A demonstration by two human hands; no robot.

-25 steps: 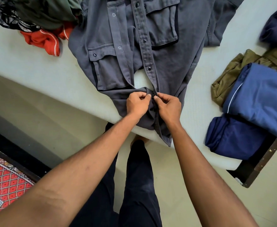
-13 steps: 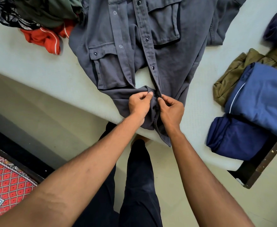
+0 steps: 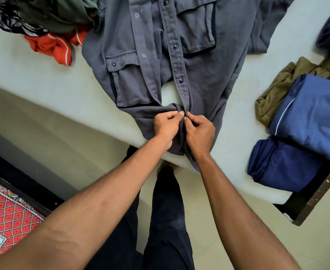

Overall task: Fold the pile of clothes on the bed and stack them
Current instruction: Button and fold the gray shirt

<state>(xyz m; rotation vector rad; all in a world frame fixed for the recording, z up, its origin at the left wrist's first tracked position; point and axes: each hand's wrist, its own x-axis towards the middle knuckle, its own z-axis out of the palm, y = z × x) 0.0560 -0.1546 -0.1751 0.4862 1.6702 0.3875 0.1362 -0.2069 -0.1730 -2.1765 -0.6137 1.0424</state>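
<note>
- We've got the grey shirt laid front-up on the bed, its bottom edge hanging over the near side of the bed.
- Left hand and right hand are both clenched in a pinch on the shirt's two front strips, thumbs and fingertips meeting just below the lowest visible snap. We read this as closing a bottom snap; the snap itself is hidden under the fingers.
- Risk: the strips stand apart above the hands, with bedsheet showing in the gap. Pairing the wrong snap halves here would skew the whole front, and the fold would come out crooked.
- Risk: cloth is bunched under the left hand. Pressing through that could trap a crease.
- Risk: pulling toward us could drag the shirt off the bed.
- Folded blue piece, navy piece and olive piece sit right, near the corner. A wide sleeve sweep could knock them.
- Unfolded red garment and green garment wait far left, touching the shirt's shoulder, so they may snag.
</note>
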